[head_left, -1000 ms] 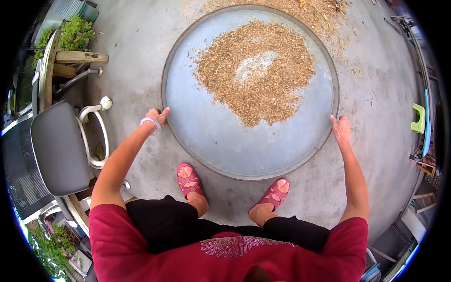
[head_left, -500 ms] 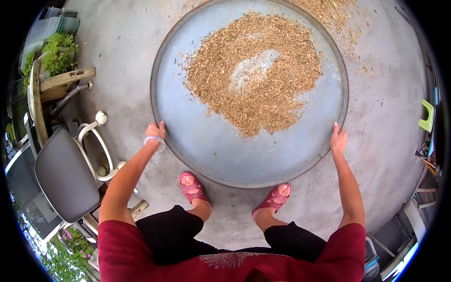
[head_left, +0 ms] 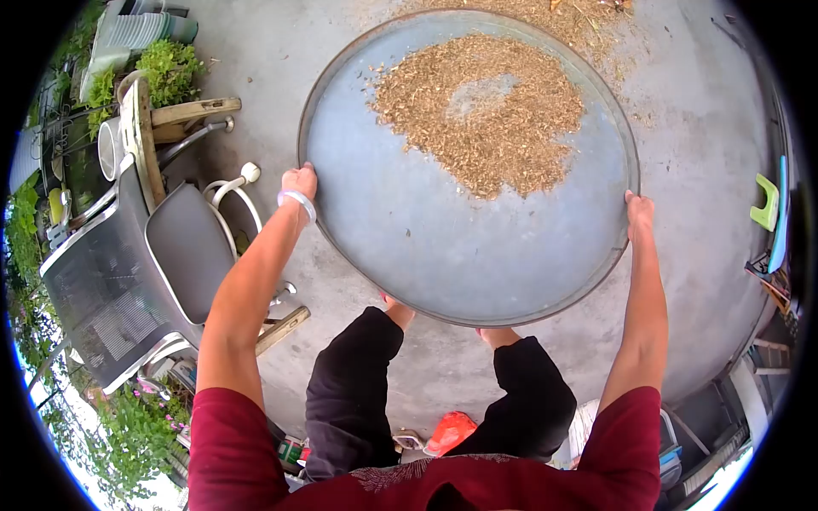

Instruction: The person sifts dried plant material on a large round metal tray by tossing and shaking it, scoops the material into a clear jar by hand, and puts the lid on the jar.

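Observation:
Both hands hold a large, shallow round tray (head_left: 409,264) with a thin dark rim, raised in front of my legs. My left hand (head_left: 299,180), with a pale bangle at the wrist, is closed around the rim on the left. Opposite it, my right hand (head_left: 639,213) grips the right rim. Dry brown chaff-like bits (head_left: 511,153) lie in the far half of the tray, around a thin greyish patch. The near half is mostly bare. My feet are largely hidden beneath the near rim.
Scattered chaff (head_left: 588,30) covers the concrete floor (head_left: 699,145) beyond the tray. On the left stand a grey swivel chair (head_left: 189,247), a mesh chair (head_left: 102,281) and potted plants (head_left: 169,68). A green plastic stool (head_left: 765,203) is at right; a red bag-like object (head_left: 450,433) lies behind my legs.
The tray has come up off the floor with both hands on its rim, its near edge now covering my feet. The chaff has shifted toward the far side, and the view has moved.

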A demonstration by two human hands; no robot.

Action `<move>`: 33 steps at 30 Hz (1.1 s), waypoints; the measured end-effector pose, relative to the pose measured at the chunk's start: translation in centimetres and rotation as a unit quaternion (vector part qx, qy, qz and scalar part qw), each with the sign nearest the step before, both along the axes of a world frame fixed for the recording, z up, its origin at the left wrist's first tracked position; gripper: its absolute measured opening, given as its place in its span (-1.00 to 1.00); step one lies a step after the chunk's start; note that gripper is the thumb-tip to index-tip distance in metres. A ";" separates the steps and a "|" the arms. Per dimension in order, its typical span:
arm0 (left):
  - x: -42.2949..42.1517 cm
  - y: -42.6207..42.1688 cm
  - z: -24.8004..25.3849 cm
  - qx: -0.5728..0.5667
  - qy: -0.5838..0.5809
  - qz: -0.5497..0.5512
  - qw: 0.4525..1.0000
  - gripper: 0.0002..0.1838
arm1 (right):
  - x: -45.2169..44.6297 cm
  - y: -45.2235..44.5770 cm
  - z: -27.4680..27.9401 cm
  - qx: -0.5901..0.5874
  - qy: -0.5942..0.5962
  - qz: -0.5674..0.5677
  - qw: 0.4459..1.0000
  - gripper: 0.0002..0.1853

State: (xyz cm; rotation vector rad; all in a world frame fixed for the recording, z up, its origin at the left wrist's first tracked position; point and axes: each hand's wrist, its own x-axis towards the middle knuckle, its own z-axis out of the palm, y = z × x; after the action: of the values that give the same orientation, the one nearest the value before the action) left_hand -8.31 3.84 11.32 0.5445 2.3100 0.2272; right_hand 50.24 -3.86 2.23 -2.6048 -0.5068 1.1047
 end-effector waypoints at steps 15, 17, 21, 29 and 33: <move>-3.4 -12.7 18.5 0.007 0.026 -0.009 1.000 -0.58 | -4.5 -14.4 24.8 0.035 -0.029 -0.026 0.999 -0.71; -3.3 -13.6 20.0 0.040 0.050 -0.034 0.997 -0.56 | -6.2 -18.9 25.1 0.086 -0.022 -0.093 0.992 -0.70; 0.1 -13.7 23.9 0.083 0.100 -0.055 0.990 -0.53 | -2.9 -17.0 25.6 0.193 -0.013 -0.091 0.977 -0.69; -0.8 -13.4 25.1 0.144 0.072 -0.090 0.983 -0.28 | -4.3 -18.5 30.8 0.199 -0.061 -0.157 0.965 -0.64; 5.9 -6.5 30.1 0.190 -0.034 0.028 0.981 -0.17 | 1.0 -10.8 34.8 0.250 -0.097 -0.155 0.951 -0.52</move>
State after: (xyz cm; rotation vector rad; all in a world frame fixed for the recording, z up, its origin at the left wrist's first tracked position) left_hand -2.39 -2.71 41.40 0.6470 2.2272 0.7123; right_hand 51.23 -14.70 37.04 -2.2461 -0.3422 0.5348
